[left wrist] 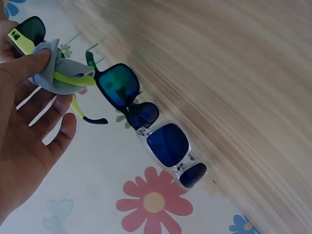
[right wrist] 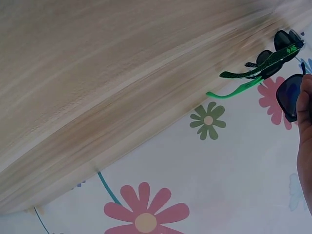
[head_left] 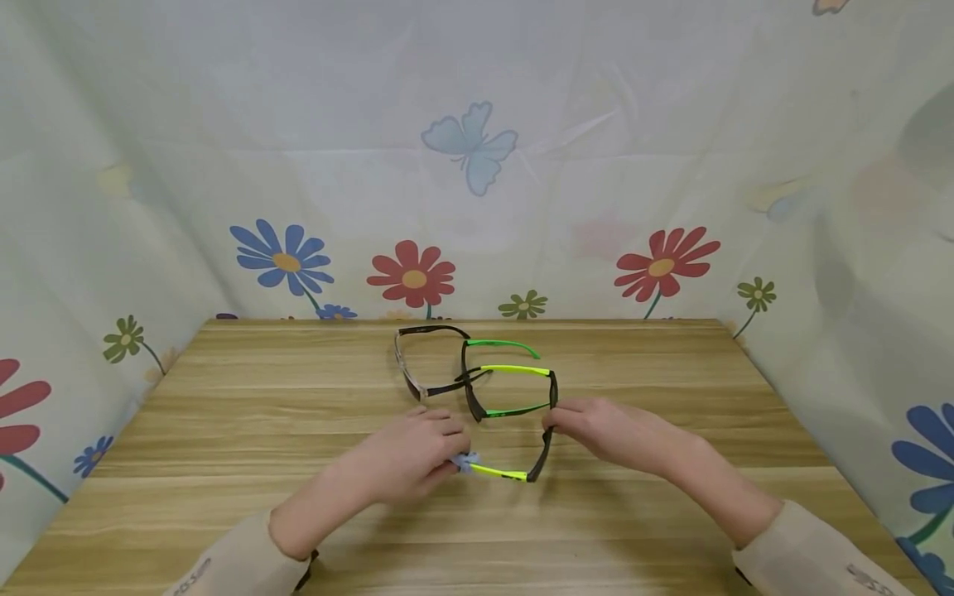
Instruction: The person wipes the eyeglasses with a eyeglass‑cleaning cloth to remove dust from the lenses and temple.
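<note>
My left hand [head_left: 417, 451] pinches a grey-blue cloth [left wrist: 69, 69] wrapped around one yellow temple of a pair of black-framed sunglasses [head_left: 542, 457]. In the left wrist view, the thumb presses the cloth and the other fingers spread below it. My right hand [head_left: 611, 426] grips the same sunglasses by the front frame, between thumb and fingers near the middle. Its fingertips are partly cut off in the right wrist view, where a dark lens [right wrist: 289, 95] sticks out beside the hand. The held pair has its temples unfolded, pointing left.
Just beyond the hands, black sunglasses with green temples [head_left: 474, 401] stand unfolded on the wooden table [head_left: 298, 381]. To their left are clear-framed sunglasses [left wrist: 168, 144] with dark temples and blue lenses. A flower-printed curtain [head_left: 335, 182] hangs behind the table and along its sides.
</note>
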Demonstrator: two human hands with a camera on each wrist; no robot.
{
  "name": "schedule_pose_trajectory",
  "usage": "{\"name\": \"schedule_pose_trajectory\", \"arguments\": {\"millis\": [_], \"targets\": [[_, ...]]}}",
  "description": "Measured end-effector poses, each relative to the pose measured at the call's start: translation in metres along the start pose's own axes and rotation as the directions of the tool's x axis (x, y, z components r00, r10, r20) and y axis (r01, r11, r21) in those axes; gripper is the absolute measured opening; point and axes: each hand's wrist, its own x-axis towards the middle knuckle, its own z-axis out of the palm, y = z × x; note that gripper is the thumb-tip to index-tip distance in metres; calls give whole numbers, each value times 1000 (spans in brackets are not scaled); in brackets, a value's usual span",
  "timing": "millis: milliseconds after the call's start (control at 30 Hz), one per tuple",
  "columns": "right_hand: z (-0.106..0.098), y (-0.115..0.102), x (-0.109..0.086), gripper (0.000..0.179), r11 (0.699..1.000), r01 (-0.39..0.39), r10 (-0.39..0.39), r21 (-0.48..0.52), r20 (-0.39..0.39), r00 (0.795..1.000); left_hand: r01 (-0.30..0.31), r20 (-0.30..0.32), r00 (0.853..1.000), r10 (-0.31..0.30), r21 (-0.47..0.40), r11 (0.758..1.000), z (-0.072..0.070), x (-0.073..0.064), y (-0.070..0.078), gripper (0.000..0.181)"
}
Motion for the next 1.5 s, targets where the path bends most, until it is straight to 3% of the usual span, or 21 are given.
{"name": "schedule_pose_trajectory", "arguments": {"millis": [267, 433, 567, 633, 733, 900, 1000, 1167, 1300, 1500], "targets": [[-2, 2, -5, 17, 999, 22, -22, 24, -4, 1000, -9, -8, 1000, 9, -10, 1000, 2, -6, -11, 10], [-4, 7, -14, 11, 999, 20, -20, 29, -20, 1000, 71, 2, 997, -71, 33, 997, -1, -16, -21, 12], [-4, 10, -18, 30, 999, 37, -36, 15, -48, 998, 126, -28, 992, -124, 76, 989, -4, -21, -28, 15], [-4, 10, -18, 27, 999, 37, -36, 15, -52, 998, 137, -55, 990, -133, 84, 987, -6, -20, -30, 16], [-3, 9, -17, 12, 999, 29, -28, 17, -47, 998, 145, -99, 986, -136, 91, 985, -9, -18, -31, 19], [-1, 6, -14, 13, 999, 40, -40, 1, -41, 998, 156, -166, 977, -137, 111, 981, -10, -12, -28, 24], [1, 4, -11, 23, 997, 70, -71, -12, -49, 996, 164, -199, 970, -137, 130, 978, -11, -7, -26, 25], [4, 1, -5, 13, 992, 124, -126, -33, -65, 990, 158, -246, 962, -121, 136, 978, -10, 3, -23, 25], [5, -4, 0, 24, 982, 164, -170, -99, -61, 984, 135, -271, 958, -94, 135, 982, -9, 12, -20, 28], [8, -11, 9, 35, 963, 201, -210, -181, -34, 977, 147, -344, 934, -94, 133, 980, -10, 23, -14, 26]]}}
